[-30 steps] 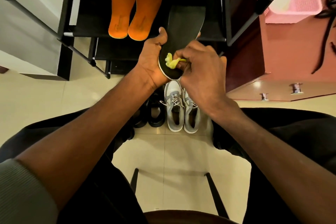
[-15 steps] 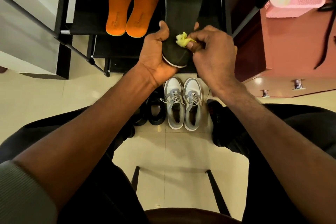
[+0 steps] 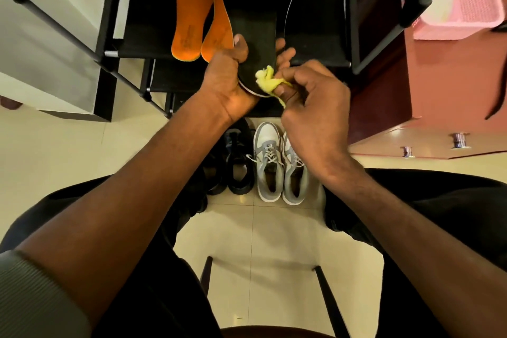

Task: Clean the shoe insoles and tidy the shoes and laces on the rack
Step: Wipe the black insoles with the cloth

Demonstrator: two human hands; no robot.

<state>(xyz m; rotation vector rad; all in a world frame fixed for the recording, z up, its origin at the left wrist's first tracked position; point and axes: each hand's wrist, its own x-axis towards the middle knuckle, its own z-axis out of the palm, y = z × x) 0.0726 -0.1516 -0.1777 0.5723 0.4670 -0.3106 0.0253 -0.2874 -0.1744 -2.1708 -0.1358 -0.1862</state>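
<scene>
So the person is sitting in front of a black metal-frame shoe rack (image 3: 109, 53) with fabric shelves, and the left hand (image 3: 229, 85) is wrapped around the heel end of a flat black foam insole (image 3: 256, 35), thumb on top and fingertips poking out on the far side, holding it up in front of the rack's middle shelf. The right hand (image 3: 312, 107) has its fingers curled in, pinching a small crumpled yellow cloth (image 3: 267, 81) that's pressed right against the insole's heel area near the white-edged rim. A pair of bright orange insoles (image 3: 200, 30) lies side by side on the shelf just left of the black one, partly tucked behind the left thumb. Down on the cream tiled floor (image 3: 274, 241), between the person's knees, there's a pair of grey and white lace-up sneakers (image 3: 277, 164), and just left of them a pair of black shoes (image 3: 236, 162). Off to the right, a pink plastic basket (image 3: 466, 3) sits on a reddish-brown cabinet (image 3: 450, 71).
</scene>
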